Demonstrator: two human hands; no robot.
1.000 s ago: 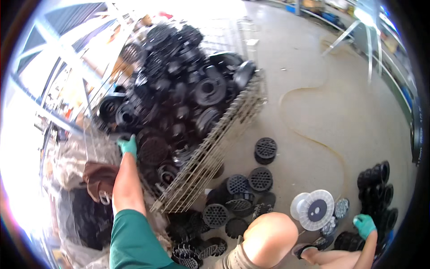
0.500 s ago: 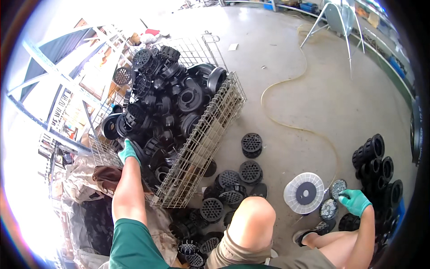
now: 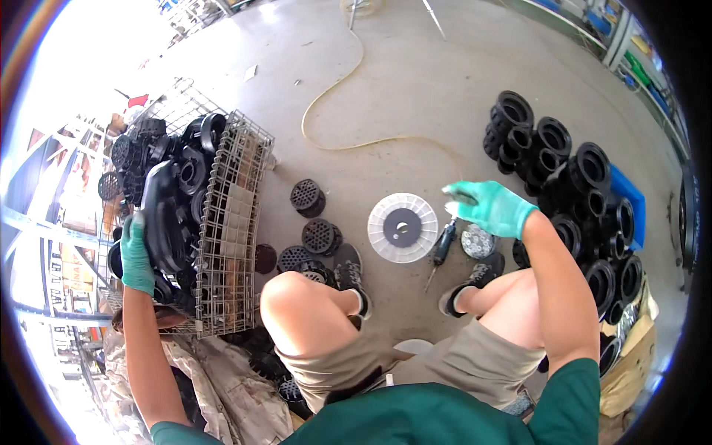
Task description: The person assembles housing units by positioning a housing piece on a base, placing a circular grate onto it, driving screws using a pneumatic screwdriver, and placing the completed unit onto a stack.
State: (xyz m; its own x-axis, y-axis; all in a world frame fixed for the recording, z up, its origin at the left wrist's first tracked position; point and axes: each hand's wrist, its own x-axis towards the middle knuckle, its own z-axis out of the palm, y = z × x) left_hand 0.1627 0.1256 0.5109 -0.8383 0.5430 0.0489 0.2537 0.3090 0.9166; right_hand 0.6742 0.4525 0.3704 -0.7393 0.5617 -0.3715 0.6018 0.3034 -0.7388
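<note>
My left hand (image 3: 136,256), in a green glove, is closed on the edge of a long, curved black plastic part (image 3: 165,215) at the wire basket (image 3: 233,222). Black plastic fittings (image 3: 191,169) are heaped around that part. My right hand (image 3: 493,209), gloved too, hovers over the floor with its fingers bent together; whether something small is between them I cannot make out. Just below it are a power screwdriver (image 3: 443,245) and a round container of small metal pieces (image 3: 478,241). A white ribbed disc (image 3: 397,248) with a dark centre lies between my feet.
Round black grates (image 3: 321,236) stand on the floor beside the basket. Several black pipe fittings (image 3: 586,174) are stacked at the right, by a blue bin (image 3: 629,204). A pale hose (image 3: 326,89) winds across the floor ahead. Crumpled sheeting (image 3: 230,389) lies at the lower left.
The view has swung to the right. My left hand has taken hold of the curved black part in the basket. My right hand has risen from the small containers.
</note>
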